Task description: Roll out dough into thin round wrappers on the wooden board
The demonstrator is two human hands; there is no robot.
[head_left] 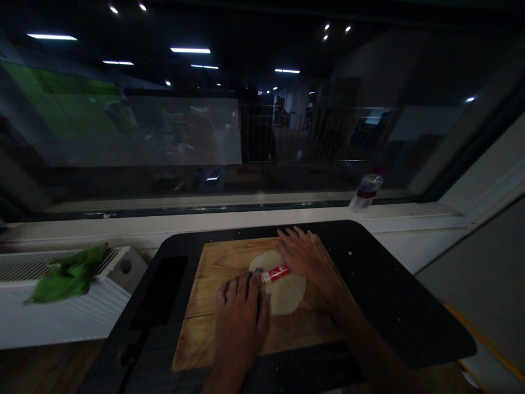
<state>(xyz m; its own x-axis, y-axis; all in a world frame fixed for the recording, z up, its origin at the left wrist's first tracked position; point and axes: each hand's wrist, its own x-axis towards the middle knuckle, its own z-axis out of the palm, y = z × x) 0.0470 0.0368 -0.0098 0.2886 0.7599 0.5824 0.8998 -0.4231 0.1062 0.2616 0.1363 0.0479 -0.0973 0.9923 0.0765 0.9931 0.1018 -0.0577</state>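
Observation:
A pale, flat round of dough [287, 295] lies on a wooden cutting board [200, 339]. Across it rests a bottle-like cylinder with a red and white label [275, 272], slanting up to the right. My left hand [241, 306] is at its left end, fingers bent and pressed together over it, covering that end. On the right end lies my right hand [301, 254], palm down, its fingers stretched out and spread toward the board's far edge. Both ends of the cylinder are hidden under the hands. Whitish smears show on my fingertips.
The board sits on a black table [385, 295] dotted with crumbs. Left of it is a dark flat device [164, 287]. A green cloth [71, 273] drapes over a white radiator [49, 325]. Behind, a clear plastic bottle [366, 191] stands on the windowsill [164, 223] against dark glass.

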